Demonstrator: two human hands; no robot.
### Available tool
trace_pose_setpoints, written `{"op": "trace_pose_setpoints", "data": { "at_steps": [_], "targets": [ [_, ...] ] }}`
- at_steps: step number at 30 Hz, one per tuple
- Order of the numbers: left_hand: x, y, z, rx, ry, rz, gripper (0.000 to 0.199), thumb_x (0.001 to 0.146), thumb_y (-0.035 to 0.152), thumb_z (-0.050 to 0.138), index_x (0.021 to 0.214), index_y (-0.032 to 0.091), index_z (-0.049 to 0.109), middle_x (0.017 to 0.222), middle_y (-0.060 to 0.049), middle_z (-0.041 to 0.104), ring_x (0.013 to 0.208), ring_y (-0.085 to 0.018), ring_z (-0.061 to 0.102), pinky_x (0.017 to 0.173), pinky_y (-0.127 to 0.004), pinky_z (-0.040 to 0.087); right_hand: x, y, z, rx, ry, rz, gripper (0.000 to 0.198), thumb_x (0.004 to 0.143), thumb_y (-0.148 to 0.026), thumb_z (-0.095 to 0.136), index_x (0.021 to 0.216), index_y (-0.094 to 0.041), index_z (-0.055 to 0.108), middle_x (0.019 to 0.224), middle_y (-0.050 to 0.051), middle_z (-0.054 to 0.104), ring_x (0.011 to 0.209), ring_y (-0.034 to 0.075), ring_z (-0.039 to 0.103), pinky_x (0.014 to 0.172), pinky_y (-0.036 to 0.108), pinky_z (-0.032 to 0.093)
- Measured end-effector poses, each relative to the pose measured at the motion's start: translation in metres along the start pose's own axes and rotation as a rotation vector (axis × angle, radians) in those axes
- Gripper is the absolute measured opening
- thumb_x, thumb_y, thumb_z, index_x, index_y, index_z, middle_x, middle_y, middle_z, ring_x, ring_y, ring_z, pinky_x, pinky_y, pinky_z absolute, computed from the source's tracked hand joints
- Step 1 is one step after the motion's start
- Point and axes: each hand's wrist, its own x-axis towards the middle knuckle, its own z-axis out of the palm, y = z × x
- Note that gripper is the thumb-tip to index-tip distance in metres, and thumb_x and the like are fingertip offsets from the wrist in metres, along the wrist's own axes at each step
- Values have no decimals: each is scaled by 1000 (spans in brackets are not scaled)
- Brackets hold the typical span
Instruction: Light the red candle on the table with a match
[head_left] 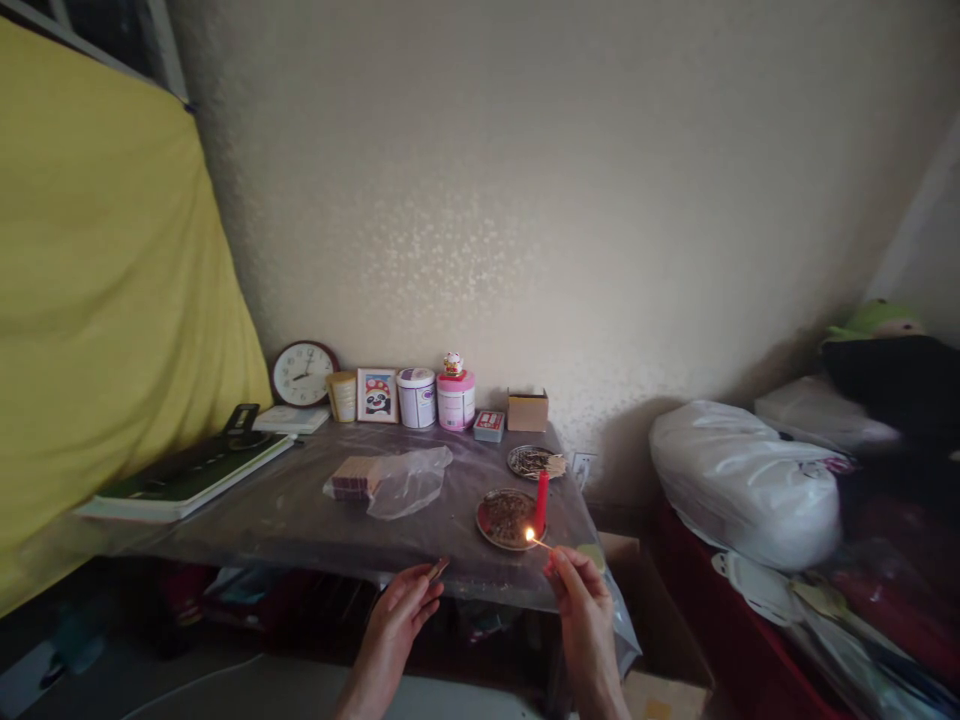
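A burning match (541, 543) is pinched between the thumb and fingers of my right hand (583, 595), its flame at the left tip. Just beyond the flame stands an upright red candle (541, 505) at the right side of a round plate (484, 530); no flame shows on its wick. My left hand (405, 605) is closed on a small matchbox (438, 570), held at the table's front edge, to the left of the match. Behind the candle, a second plate (513, 467) bears several loose matchsticks (553, 466).
On the table (300, 510) lies a pack of small boxes (355, 478) in clear plastic. Along the wall stand a clock (304, 373), a panda picture (377, 396), two tins (417, 400) and a cardboard box (528, 411). A white bag (742, 480) sits at right.
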Motion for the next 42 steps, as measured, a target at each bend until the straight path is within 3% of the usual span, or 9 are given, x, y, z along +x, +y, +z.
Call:
{"op": "trace_pose_setpoints", "data": {
  "at_steps": [15,25,31,42],
  "targets": [
    [0,-3,-2,13,-6,6,29,67,36,72,90,18,69,104,-8,69,89,-19,62,79,-29,48,-2,-7,2,-23,-55,53,19,57,-27,79,69,-19,67,64,-4,63,62,9,58,61,18,49],
    [2,0,0,5,41,-10,32,59,37,77,84,17,70,93,-8,73,84,-20,64,77,-30,49,1,-14,1,-73,-66,9,19,59,-31,77,67,-18,66,62,-3,62,59,10,56,57,19,48],
    [6,-4,-5,-14,19,-27,28,64,35,74,87,18,69,92,-6,72,85,-18,64,77,-28,48,13,-32,1,-98,-56,-26,21,56,-31,79,67,-18,66,61,-3,63,56,10,56,54,20,46],
    [11,-7,-9,-12,42,-37,33,58,37,78,83,18,70,89,-7,74,83,-20,65,74,-28,49,56,-77,4,-232,-35,-232,23,63,-33,76,77,-17,66,69,-2,63,64,11,56,62,22,45]
  ]
}}
